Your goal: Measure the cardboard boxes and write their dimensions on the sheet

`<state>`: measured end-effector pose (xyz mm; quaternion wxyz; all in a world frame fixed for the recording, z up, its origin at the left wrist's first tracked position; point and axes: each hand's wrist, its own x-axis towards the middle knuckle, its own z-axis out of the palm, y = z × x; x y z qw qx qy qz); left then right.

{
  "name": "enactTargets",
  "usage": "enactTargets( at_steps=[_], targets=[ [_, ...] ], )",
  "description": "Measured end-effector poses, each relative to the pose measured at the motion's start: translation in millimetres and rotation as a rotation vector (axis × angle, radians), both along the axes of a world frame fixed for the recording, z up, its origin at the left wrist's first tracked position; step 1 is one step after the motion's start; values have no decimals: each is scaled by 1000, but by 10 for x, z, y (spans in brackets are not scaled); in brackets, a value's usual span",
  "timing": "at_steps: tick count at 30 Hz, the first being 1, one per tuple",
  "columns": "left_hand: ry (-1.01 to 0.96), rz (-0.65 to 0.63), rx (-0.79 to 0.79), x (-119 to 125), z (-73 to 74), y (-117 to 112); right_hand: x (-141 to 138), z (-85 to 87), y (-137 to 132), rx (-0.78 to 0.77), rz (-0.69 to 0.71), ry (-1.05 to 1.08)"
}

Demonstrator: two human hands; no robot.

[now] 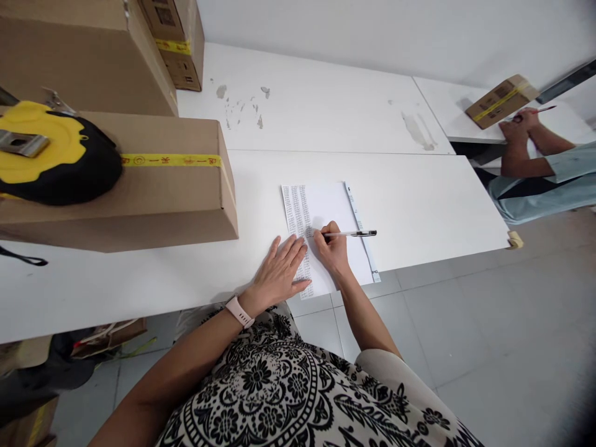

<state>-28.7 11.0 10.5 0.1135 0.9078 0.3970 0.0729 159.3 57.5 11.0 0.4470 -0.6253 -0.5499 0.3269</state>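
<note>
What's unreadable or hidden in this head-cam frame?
Head view, all:
Print on the sheet: too small to read.
Tip of the pen: hidden by the right hand.
Near-left of the sheet: under the left hand.
The tape measure: cut by left edge.
The co-worker: cut by right edge.

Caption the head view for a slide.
Right hand holds a pen to a printed sheet; left hand rests on it, beside a cardboard box.

Yellow tape measure (46, 152) atop taped cardboard box (177, 198), left; bigger cartons (84, 56) behind. Far right, co-worker's hands (516, 127) beside small box (498, 102).
</note>
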Motion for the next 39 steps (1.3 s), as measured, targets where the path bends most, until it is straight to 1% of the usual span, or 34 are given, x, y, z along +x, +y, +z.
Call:
enactTargets(
  at_steps=[8, 16, 34, 39],
  targets=[
    [-5, 3, 4, 3, -3, 5, 11, -22, 6, 27, -12, -10],
    [-10, -2, 17, -1, -27, -7, 9, -20, 3, 11, -4, -23],
    [4, -3, 3, 0, 3, 1, 24, -26, 3, 21, -29, -30],
    [1, -3, 13, 2, -10, -6, 17, -22, 3, 17, -24, -23]
  ],
)
